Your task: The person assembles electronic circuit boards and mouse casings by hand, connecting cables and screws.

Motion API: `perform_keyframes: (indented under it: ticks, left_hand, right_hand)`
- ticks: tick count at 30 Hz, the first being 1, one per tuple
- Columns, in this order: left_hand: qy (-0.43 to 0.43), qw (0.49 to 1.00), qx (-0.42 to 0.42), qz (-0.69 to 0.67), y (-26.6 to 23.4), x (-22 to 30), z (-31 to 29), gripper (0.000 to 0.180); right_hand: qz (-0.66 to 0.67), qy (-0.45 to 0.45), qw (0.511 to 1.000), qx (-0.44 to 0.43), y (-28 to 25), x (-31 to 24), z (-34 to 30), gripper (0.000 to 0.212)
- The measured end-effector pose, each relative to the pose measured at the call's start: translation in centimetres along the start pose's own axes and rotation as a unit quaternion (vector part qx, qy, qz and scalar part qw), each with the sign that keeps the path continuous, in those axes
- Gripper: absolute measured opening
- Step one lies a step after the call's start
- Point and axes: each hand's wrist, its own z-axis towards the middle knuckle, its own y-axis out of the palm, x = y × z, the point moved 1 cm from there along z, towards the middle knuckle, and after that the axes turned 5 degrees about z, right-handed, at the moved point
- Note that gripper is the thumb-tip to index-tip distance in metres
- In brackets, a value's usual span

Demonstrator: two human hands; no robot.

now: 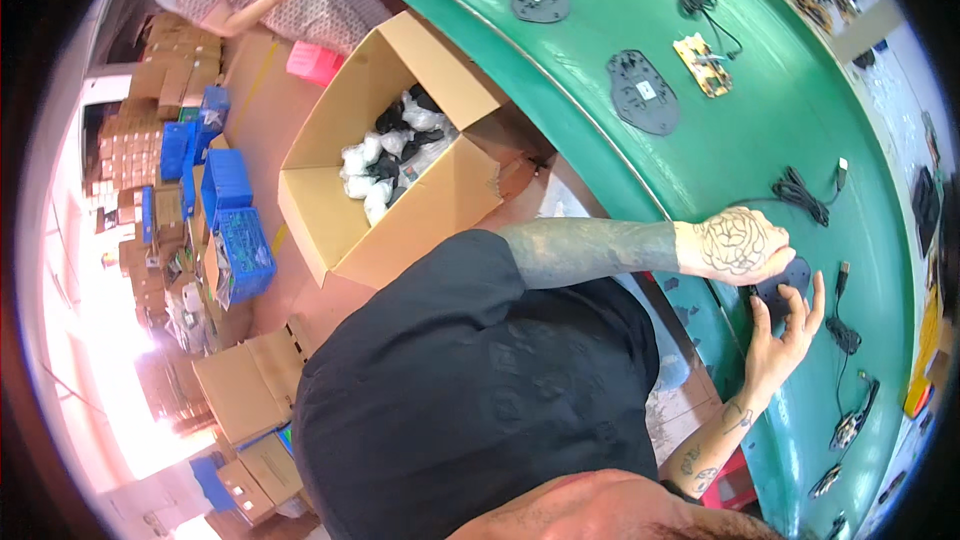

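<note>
Plate in work: dark grey, rounded flat plate, between both hands, near the front edge of the smooth green bench top.
Left hand: back upward, fingers bent down at the plate; tips hidden, so cannot tell how tight.
Right hand: fingers spread wide, at least one tip at the plate, another raised clear.
Good handling: steady with the left, press lightly with the right, keep the plate level and away from the edge.
In the way: coiled black cable with plug just beyond the left hand; second black cable bundle close beside the right fingers, easy to snag.
Farther up: similar dark grey plate beside a yellow circuit board.
Off the bench: open brown cardboard box with white-wrapped and black bundles inside.
</note>
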Motion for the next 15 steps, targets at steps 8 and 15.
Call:
perform_keyframes:
  ticks: [8, 15]
  left_hand:
    - [0.161, 0.968, -0.069, 0.18, -3.4, 0.1, -0.1, 0.021]
    - [-0.021, 0.991, -0.098, -0.089, -3.5, 3.0, 0.2, 0.025]
  right_hand:
    - [-0.006, -0.061, 0.998, 0.002, 0.3, -1.5, 0.5, 0.04]
    - [0.254, 0.05, 0.963, 0.076, -1.0, 0.0, -1.5, 0.065]
